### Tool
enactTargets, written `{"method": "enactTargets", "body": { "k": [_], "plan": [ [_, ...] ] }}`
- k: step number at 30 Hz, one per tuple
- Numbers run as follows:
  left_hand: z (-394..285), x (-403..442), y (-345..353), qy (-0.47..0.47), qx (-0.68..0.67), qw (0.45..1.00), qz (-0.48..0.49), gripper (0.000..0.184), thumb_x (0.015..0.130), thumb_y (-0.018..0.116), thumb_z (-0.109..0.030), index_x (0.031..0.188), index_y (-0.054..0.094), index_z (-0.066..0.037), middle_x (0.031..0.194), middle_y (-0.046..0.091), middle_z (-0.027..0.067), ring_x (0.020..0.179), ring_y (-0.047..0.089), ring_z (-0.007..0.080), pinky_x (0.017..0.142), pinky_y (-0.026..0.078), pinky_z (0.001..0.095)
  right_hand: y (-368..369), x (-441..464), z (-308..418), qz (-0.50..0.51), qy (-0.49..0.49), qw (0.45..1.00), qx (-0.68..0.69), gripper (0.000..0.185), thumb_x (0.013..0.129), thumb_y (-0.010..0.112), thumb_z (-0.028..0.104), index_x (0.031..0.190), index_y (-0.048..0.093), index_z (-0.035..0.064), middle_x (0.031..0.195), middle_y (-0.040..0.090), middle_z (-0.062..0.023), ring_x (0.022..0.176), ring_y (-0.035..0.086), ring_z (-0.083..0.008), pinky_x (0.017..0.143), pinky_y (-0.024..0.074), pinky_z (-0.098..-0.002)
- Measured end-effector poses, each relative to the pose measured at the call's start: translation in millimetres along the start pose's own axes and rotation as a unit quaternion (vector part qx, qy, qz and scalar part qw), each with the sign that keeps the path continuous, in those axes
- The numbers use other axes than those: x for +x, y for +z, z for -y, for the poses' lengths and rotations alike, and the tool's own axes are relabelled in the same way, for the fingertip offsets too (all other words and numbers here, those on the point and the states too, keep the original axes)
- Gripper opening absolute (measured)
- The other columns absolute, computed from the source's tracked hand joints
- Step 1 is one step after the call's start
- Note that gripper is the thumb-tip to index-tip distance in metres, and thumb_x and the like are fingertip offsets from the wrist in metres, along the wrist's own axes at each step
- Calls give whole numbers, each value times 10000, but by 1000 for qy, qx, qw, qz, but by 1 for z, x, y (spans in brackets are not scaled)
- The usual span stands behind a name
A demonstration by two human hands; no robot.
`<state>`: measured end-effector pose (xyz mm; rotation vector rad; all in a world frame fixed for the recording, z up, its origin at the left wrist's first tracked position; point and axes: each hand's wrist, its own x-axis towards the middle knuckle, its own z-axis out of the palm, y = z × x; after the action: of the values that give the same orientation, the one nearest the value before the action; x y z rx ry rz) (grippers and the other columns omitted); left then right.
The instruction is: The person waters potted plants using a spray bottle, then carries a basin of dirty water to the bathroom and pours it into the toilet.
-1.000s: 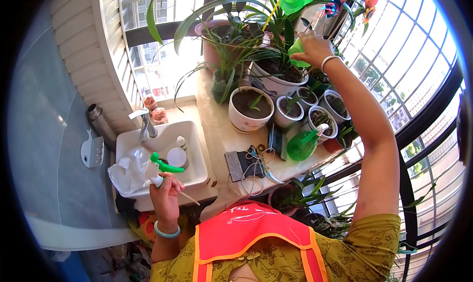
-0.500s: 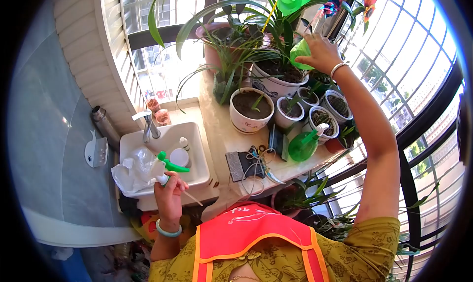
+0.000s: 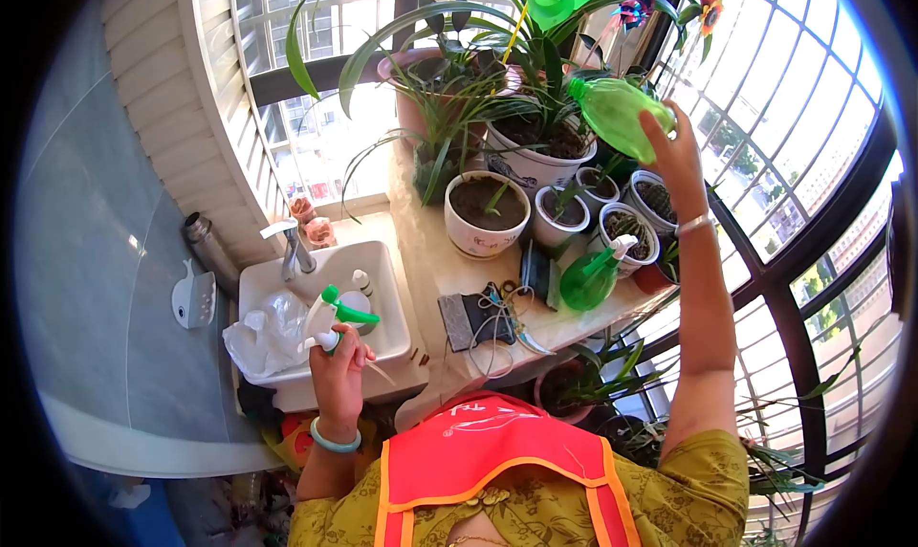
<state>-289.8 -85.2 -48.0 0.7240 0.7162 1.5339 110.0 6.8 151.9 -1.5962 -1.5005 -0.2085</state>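
My left hand [image 3: 337, 375] is closed round a green-and-white trigger spray head [image 3: 323, 317] beside the sink, its thin dip tube sticking out below the fingers. In my right hand [image 3: 681, 164] is a translucent green spray bottle [image 3: 617, 117] without its top. The bottle lies tilted almost on its side, its open neck pointing left toward the leaves above a large white flowerpot [image 3: 524, 167]. Whether liquid is coming out, I cannot tell. Smaller white pots with plants stand below the bottle, among them a cactus pot [image 3: 646, 257].
A second green spray bottle [image 3: 589, 281] stands upright on the counter [image 3: 430, 260]. Nearby lie a tangled cord [image 3: 507, 310] and a grey-black box [image 3: 475, 320]. The white sink [image 3: 390, 289] holds a plastic bag [image 3: 273, 332]. Barred windows [image 3: 794, 117] border the right side.
My right hand has moved right and slightly down, bringing the green bottle into fuller view, tilted with its neck to the left. The spray head in my left hand has shifted slightly right.
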Motion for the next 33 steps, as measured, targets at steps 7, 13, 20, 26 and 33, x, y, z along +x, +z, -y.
{"method": "enactTargets", "body": {
  "k": [7, 13, 20, 26, 33],
  "plan": [
    [-21, 26, 12, 41, -165, 985, 39, 150, 863, 455, -124, 1008, 466, -90, 830, 483, 19, 621, 424, 98, 655, 405, 296, 42, -136, 59, 152, 287, 675, 662, 576, 879, 386, 487, 1243, 395, 41, 1137, 530, -145, 965, 576, -282, 636, 558, -404],
    [-67, 30, 26, 150, -251, 953, 75, 245, 891, 413, -168, 1099, 450, -42, 920, 480, 76, 693, 437, 135, 739, 389, 307, 97, -222, 75, 350, 403, 443, 720, 597, 848, 379, 513, 1257, 394, 79, 1198, 492, -135, 1026, 542, -286, 658, 546, -436],
    [-86, 4, 34, 232, -220, 946, 47, 261, 895, 407, -173, 1101, 475, -29, 937, 474, 95, 718, 446, 143, 753, 408, 326, 116, -247, 87, 443, 377, 532, 616, 581, 859, 364, 501, 1268, 377, 88, 1193, 508, -113, 1056, 531, -279, 698, 532, -423],
    [-71, -9, 32, 258, -130, 956, 57, 264, 902, 405, -195, 1120, 451, -53, 962, 495, 85, 743, 474, 138, 782, 409, 335, 126, -253, 86, 468, 290, 564, 615, 569, 886, 323, 478, 1284, 354, 72, 1216, 495, -106, 1079, 519, -279, 742, 518, -434],
    [-25, -23, 47, 160, 46, 985, 41, 292, 901, 445, -209, 1131, 431, -30, 1058, 522, 91, 998, 489, 169, 923, 353, 323, 122, -254, 94, 443, 288, 574, 625, 571, 891, 352, 479, 1285, 335, 67, 1239, 461, -108, 1091, 506, -280, 761, 509, -437]
  ]
}}
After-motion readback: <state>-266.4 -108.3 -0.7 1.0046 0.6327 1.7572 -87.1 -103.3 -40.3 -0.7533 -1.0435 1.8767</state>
